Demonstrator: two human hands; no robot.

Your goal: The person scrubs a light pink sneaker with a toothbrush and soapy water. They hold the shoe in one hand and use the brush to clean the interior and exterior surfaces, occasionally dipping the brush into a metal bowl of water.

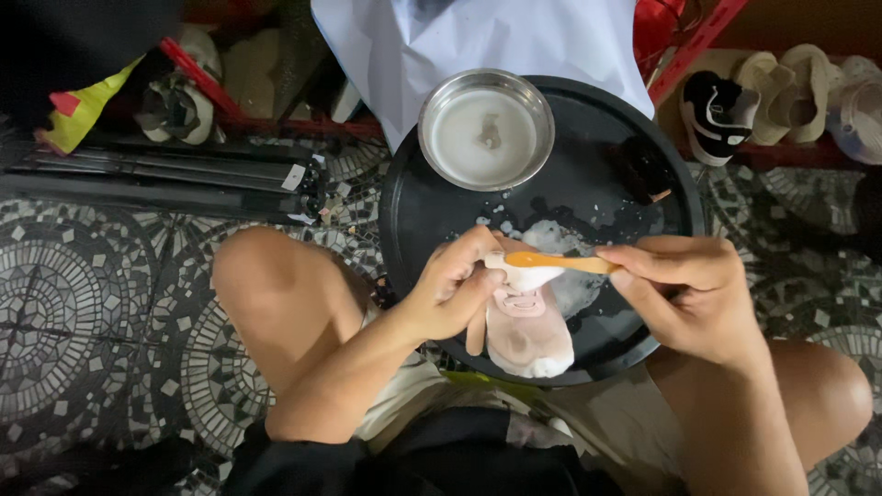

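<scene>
Left hand (450, 289) grip clamped around a small pink-and-white shoe (525, 326), held over the black round tray (432, 211). Right hand (684, 294) grip pinched on an orange-handled brush (560, 263), bristles on the shoe's heel end. Foam patches on the tray; steel bowl (486, 129) holds cloudy liquid. Judgement: scrubbing mid-way, rinse not done.

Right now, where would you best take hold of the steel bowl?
Take the steel bowl by its thin rim at the left edge, from above. It holds milky liquid, so keep it level; the black tray is bare on that side.
</scene>
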